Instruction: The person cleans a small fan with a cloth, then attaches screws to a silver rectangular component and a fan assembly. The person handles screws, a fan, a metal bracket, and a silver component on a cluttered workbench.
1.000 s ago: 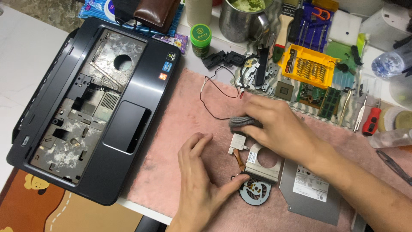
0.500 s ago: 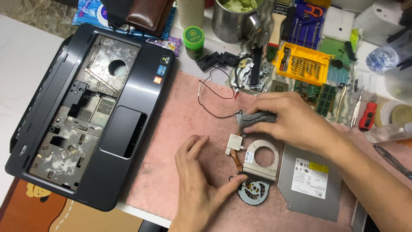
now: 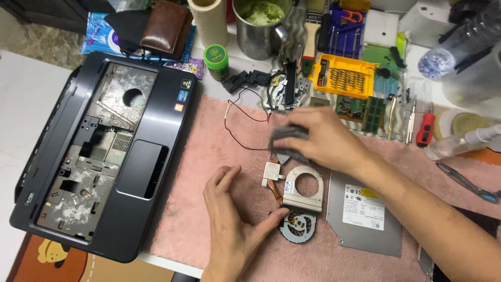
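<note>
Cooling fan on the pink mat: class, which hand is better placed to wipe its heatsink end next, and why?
Right, probably. The right hand already grips a grey cloth just above the heatsink, while the left hand rests flat on the mat, its thumb bracing the fan.

A flat grey optical drive (image 3: pixel 365 219) lies at the right of the pink mat, carrying a white rectangular label (image 3: pixel 364 207) with a small yellow patch at its upper right corner. On the dark laptop shell (image 3: pixel 104 156), three small square stickers (image 3: pixel 182 96) sit near the upper right edge: one silver-blue, one blue, one orange. A blue soft plastic packet (image 3: pixel 99 39) lies behind the shell, partly under a brown wallet. A small green round tin (image 3: pixel 216 60) with a printed lid stands just beside the shell's corner.
</note>
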